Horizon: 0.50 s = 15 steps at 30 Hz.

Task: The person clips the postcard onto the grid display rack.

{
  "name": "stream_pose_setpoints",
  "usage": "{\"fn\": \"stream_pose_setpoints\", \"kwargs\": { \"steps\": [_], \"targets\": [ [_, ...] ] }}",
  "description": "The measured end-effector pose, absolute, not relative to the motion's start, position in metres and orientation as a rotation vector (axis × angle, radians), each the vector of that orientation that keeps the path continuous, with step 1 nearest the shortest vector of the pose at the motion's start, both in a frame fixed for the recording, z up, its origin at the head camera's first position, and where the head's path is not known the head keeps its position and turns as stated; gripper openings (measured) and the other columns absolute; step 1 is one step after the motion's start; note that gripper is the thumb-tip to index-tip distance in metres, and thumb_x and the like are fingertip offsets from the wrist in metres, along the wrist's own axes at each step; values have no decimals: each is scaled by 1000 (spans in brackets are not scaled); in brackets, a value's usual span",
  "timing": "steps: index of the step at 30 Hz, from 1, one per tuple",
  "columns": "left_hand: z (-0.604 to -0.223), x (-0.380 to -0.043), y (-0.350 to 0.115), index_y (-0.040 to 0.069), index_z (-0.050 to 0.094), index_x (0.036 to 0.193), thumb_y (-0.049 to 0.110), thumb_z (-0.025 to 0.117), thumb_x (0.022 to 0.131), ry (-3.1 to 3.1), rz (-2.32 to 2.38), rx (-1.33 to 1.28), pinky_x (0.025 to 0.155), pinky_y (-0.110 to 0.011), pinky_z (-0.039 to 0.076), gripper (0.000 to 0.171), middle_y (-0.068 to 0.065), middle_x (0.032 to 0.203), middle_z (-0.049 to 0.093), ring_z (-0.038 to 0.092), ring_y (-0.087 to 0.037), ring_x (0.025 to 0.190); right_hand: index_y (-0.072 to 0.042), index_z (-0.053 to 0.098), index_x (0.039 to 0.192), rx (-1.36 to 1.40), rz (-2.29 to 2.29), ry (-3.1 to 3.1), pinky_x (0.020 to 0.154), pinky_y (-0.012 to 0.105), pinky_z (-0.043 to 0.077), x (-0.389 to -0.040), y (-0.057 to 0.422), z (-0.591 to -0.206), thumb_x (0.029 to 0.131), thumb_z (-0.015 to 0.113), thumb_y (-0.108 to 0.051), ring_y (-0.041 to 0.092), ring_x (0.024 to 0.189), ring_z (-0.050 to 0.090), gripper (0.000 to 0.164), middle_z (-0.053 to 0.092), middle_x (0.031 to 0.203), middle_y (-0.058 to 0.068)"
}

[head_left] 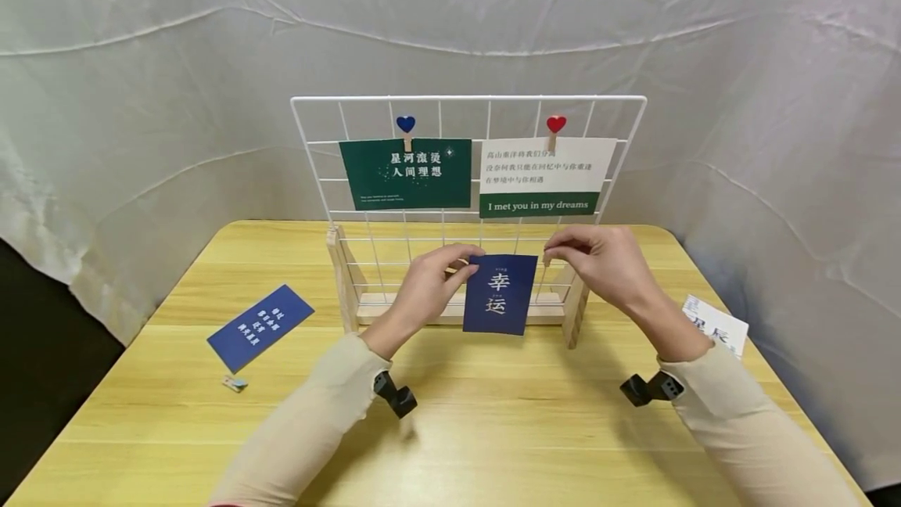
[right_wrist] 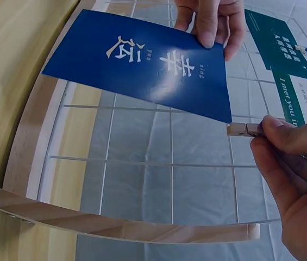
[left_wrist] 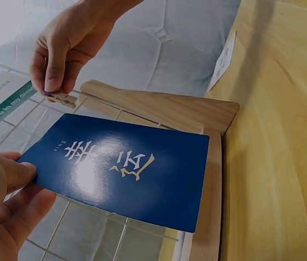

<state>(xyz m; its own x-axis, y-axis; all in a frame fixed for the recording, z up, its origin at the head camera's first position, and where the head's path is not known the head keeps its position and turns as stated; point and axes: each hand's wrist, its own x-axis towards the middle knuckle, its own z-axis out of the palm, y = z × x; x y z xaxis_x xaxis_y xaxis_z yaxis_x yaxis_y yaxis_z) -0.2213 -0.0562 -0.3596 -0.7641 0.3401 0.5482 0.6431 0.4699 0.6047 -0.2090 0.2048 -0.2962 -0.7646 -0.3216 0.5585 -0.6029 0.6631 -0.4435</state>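
My left hand point(head_left: 434, 278) pinches a blue card point(head_left: 498, 311) with white characters by its upper left corner, upright in front of the lower part of a white wire grid point(head_left: 468, 97). To the card's right, my right hand point(head_left: 598, 260) pinches a small wooden clothespin point(right_wrist: 244, 129) between thumb and finger. In the right wrist view the clothespin's tip is right by the card's corner. Higher on the grid hang a green card point(head_left: 415, 192), under a blue heart clothespin point(head_left: 405, 125), and a white-and-green card point(head_left: 538, 178), under a red heart clothespin point(head_left: 556, 125).
Wooden feet point(head_left: 342, 280) and a bottom bar carry the grid on the wooden table point(head_left: 479, 429). Another blue card point(head_left: 260, 327) lies at left with a small clothespin point(head_left: 235, 383) near it. A white card point(head_left: 728, 329) lies at right, partly behind my right forearm. Pale cloth point(head_left: 450, 14) hangs behind.
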Motion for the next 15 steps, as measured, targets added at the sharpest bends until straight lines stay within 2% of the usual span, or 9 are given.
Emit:
{"fn": "stream_pose_setpoints", "kwargs": {
  "steps": [9,15],
  "targets": [
    [-357,-226,-45,10,69,116,7,66,94,-2329,-1213,-854,74,-21,55,22,-3,115,69,68,-14,91,-13,78,87,742,891,-2396,59,16,51,-213,203,-290,85,77,-7,11,70,69,6,74,83,1],
    [-357,-228,-38,9,68,116,7,65,95,-2323,-1187,-868,74,-19,54,22,-4,115,69,68,-14,91,-12,79,87,710,887,-2395,56,16,49,-215,203,-287,85,76,-5,10,70,69,7,74,81,-1]
  ]
}}
